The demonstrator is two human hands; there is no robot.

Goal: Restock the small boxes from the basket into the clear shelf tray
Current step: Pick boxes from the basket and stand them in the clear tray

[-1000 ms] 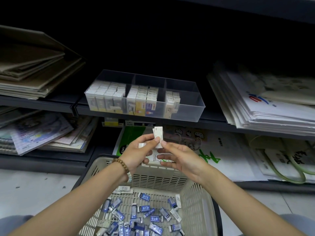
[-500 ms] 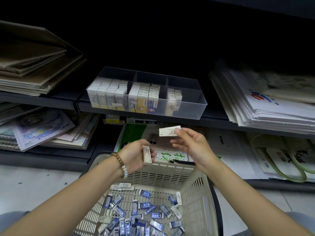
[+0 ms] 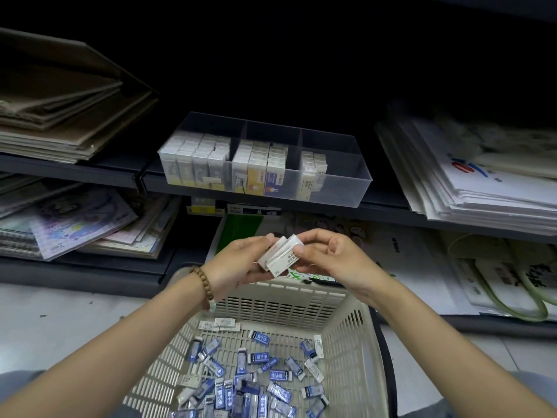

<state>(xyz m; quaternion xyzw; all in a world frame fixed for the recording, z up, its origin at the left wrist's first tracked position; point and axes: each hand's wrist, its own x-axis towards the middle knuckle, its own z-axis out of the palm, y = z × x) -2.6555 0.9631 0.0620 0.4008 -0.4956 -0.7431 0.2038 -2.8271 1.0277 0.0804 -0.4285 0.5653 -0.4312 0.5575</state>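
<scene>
Above the far rim of the slotted plastic basket (image 3: 271,306), left hand (image 3: 238,263) and right hand (image 3: 334,260) pinch two white rectangular boxes (image 3: 281,256), now pressed together, held apart earlier. Clear rigid tray (image 3: 334,185) stands beyond the basket.

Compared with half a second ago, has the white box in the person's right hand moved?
Yes. The right hand's white box has dropped from near the clear tray towards the basket rim, now touching the left hand's second box.
</scene>
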